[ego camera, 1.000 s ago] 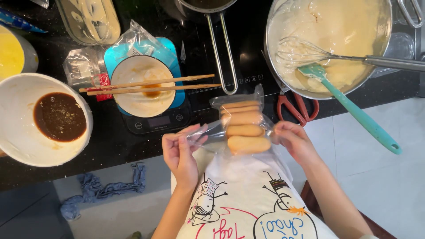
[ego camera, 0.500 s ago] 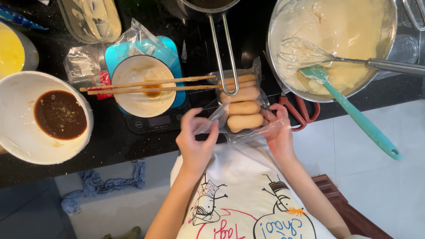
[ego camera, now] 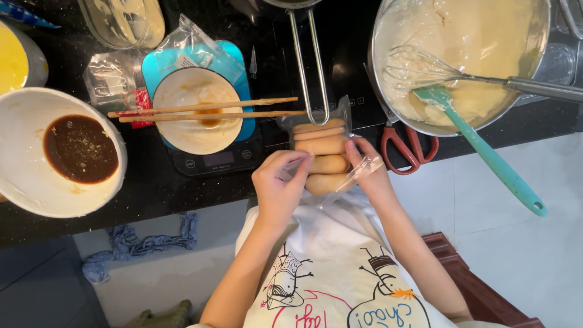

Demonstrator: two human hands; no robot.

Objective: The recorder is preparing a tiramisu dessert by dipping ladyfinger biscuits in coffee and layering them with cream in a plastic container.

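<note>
A clear plastic packet of ladyfinger biscuits lies at the near edge of the black counter. My left hand pinches the packet's open near end on its left side. My right hand grips the same end on the right side, thumb on the plastic. Several tan biscuits lie stacked inside, the nearest one partly between my hands.
A white bowl of dark brown liquid sits at left. Wooden chopsticks rest across a small white bowl on a teal kitchen scale. A large metal bowl of cream holds a whisk and teal spatula. Red scissors lie beside it.
The packet has shifted up onto the counter edge and my hands have closed in from its sides onto its near end.
</note>
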